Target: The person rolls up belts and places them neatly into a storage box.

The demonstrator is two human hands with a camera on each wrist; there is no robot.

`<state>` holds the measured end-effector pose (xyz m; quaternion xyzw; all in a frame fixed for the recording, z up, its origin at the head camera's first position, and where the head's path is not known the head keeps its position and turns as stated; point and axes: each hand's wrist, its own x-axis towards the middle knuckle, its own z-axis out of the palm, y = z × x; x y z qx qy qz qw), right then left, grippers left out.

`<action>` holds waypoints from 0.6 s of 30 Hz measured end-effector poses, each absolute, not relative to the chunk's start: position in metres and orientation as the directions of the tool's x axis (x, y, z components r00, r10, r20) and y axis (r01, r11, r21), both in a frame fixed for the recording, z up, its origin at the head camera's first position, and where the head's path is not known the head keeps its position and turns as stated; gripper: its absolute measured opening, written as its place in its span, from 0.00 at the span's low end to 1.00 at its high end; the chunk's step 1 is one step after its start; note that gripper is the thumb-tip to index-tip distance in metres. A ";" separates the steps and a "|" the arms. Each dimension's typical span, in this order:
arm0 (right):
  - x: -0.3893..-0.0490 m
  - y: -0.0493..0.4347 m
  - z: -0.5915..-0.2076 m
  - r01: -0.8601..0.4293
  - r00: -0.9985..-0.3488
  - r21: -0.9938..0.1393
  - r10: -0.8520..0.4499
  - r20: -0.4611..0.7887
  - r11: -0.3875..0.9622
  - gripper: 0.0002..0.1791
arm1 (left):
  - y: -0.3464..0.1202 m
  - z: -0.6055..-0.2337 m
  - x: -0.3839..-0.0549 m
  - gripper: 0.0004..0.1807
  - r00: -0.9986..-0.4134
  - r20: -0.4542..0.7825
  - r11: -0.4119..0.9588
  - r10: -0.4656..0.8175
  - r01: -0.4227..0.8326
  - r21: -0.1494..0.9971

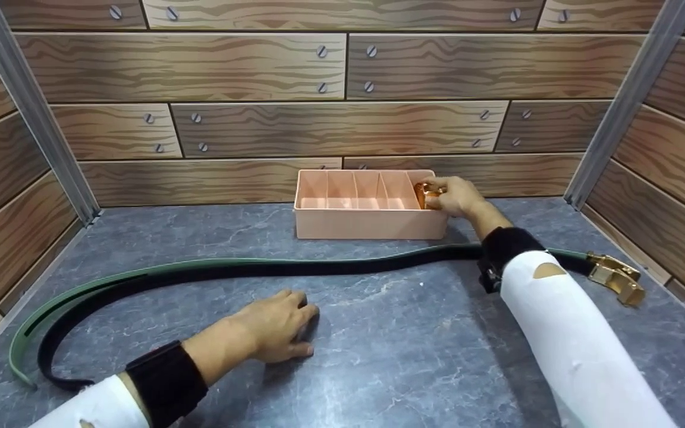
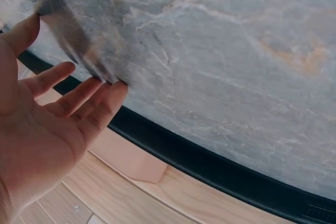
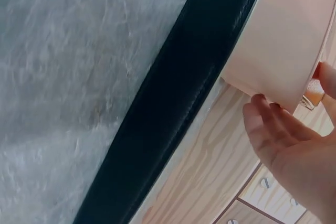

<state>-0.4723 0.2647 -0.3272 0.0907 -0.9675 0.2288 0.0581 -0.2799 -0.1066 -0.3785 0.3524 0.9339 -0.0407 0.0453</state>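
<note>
My right hand [image 1: 456,195] is at the right end of a pink divided box [image 1: 372,224], its thumb and a finger pinching a shiny amber-and-gold object [image 1: 429,195] in the end compartment. From the right wrist view, other fingertips [image 3: 260,100] lie along the outside of the box's end, while the gold object [image 3: 313,94] shows close to the thumb. Its exact kind I cannot tell. My left hand [image 1: 274,327] rests with fingers loosely spread and fingertips at the grey marbled tabletop, holding nothing. In the left wrist view, a dark belt [image 2: 173,148] runs beyond that hand [image 2: 52,119].
A long belt [image 1: 295,267], black on one face and green on the other, stretches across the table between hands and box. It curves round at the left; a gold buckle [image 1: 616,276] is at its right end. Wood-patterned walls [image 1: 259,65] enclose the table.
</note>
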 end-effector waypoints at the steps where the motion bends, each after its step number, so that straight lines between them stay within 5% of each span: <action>1: -0.472 0.265 -0.326 -0.206 -0.975 -0.421 -0.151 0.160 0.883 0.29 | -0.106 -0.378 -0.280 0.35 -0.748 -0.117 0.749 0.653 0.661 -0.048; 9: -0.473 0.264 -0.322 -0.285 -0.950 -0.317 -0.221 0.221 0.905 0.30 | -0.102 -0.374 -0.281 0.34 -0.754 -0.147 0.753 0.641 0.654 -0.072; 18: -0.469 0.273 -0.330 -0.286 -0.951 -0.377 -0.213 0.224 0.881 0.33 | -0.102 -0.368 -0.290 0.29 -0.743 -0.152 0.744 0.652 0.665 -0.062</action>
